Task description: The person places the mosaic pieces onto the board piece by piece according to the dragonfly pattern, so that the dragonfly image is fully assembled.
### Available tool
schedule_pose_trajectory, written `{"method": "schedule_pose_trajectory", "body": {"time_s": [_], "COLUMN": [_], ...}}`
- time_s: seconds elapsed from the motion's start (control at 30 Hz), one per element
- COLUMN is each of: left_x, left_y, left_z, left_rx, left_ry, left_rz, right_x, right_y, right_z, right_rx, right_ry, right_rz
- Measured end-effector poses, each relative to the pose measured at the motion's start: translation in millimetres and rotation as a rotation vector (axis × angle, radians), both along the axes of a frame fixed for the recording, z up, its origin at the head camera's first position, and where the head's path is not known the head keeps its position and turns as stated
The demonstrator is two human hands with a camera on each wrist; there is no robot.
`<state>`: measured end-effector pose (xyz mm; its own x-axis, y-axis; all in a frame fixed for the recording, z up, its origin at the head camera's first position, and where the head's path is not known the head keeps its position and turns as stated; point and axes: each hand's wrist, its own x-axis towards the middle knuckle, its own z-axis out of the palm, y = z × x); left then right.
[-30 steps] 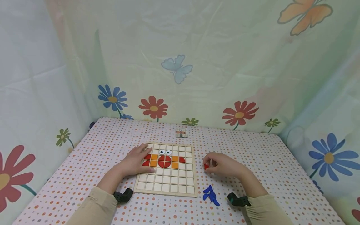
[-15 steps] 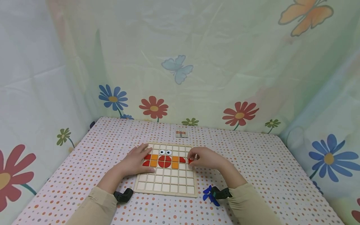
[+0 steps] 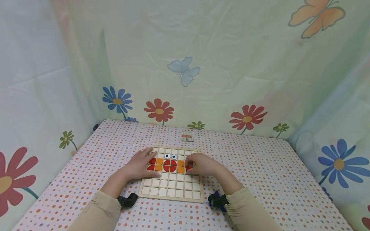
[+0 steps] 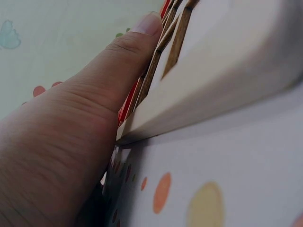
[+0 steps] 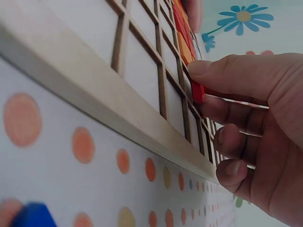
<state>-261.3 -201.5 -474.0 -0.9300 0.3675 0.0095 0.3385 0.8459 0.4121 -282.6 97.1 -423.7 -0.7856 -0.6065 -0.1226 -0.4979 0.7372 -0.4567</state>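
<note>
A wooden grid board (image 3: 171,192) lies flat on the table. My left hand (image 3: 139,165) rests on its left edge with fingers spread, the thumb lying along the board's side in the left wrist view. Over the board's right part, my right hand (image 3: 203,164) pinches a small red tile (image 5: 198,92) between thumb and index finger, right beside the orange tiles (image 3: 180,167). The tile is low at a grid cell; whether it sits fully in the cell cannot be told. Mid-board, red quarter tiles form a circle (image 3: 170,166) below two eye tiles (image 3: 171,156).
A small picture card (image 3: 187,137) lies behind the board. Blue pieces (image 5: 34,216) lie on the dotted tablecloth at the front right, mostly hidden in the head view by the black wrist camera (image 3: 217,200). A flowered curtain (image 3: 202,96) encloses the table.
My right hand has moved left from the table onto the board's right part, carrying a red tile. My left hand has stayed on the board's left edge.
</note>
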Motion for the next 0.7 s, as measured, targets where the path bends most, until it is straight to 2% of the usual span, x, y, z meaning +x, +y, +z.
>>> {"method": "schedule_pose_trajectory", "body": {"time_s": [0.3,0.57,0.7], "left_x": [0.4,0.1,0.1], "left_y": [0.1,-0.4,-0.7], "left_z": [0.2,-0.5,-0.8], "left_rx": [0.002,-0.002,-0.002], "left_ry": [0.008,0.006,0.001], "left_rz": [-0.003,-0.003,0.0], "right_x": [3.7,5.9,6.7], "right_y": [-7.0,-5.7,0.9], "right_z": [-0.9,2.1,6.7], "right_rx": [0.036,0.025,0.003], "right_ry": [0.034,0.021,0.001], "right_rz": [0.012,-0.012,-0.052]}}
